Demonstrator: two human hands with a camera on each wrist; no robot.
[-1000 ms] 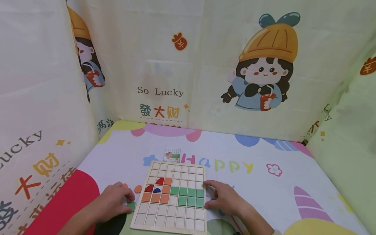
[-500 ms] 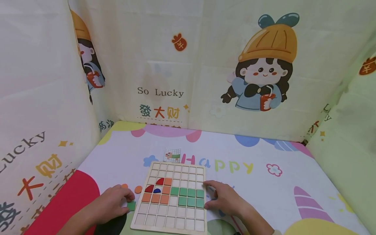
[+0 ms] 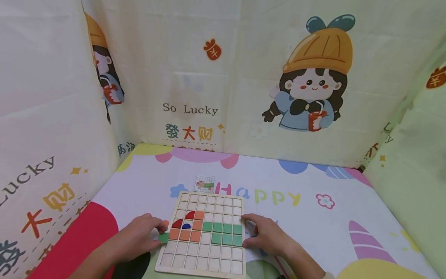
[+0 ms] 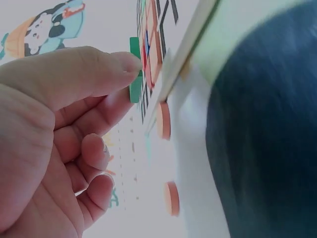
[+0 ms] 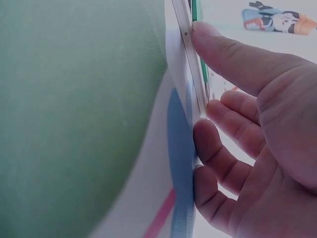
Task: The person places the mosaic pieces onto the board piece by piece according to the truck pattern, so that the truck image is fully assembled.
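My left hand (image 3: 137,238) pinches a green square tile (image 3: 163,238) between thumb and forefinger, at the left edge of the wooden grid board (image 3: 219,254). In the left wrist view the tile (image 4: 134,91) is held on edge, other fingers curled below it. Set in the board are orange squares (image 3: 184,235), two red quarter-round pieces (image 3: 189,215), a blue half-round piece (image 3: 186,226) and several green squares (image 3: 227,229). One bare cell (image 3: 205,237) lies between the orange and green tiles. My right hand (image 3: 265,235) touches the board's right edge with spread thumb and fingers.
A small picture card (image 3: 204,184) with a gridded design lies behind the board. Orange round pieces (image 4: 164,120) lie left of the board, partly hidden by the left hand in the head view. A printed cloth (image 3: 296,178) covers the table; printed curtains (image 3: 240,97) surround it.
My left hand has lifted the green tile from the table and carried it rightward and away from me to the board's left edge. The right hand and board have stayed still.
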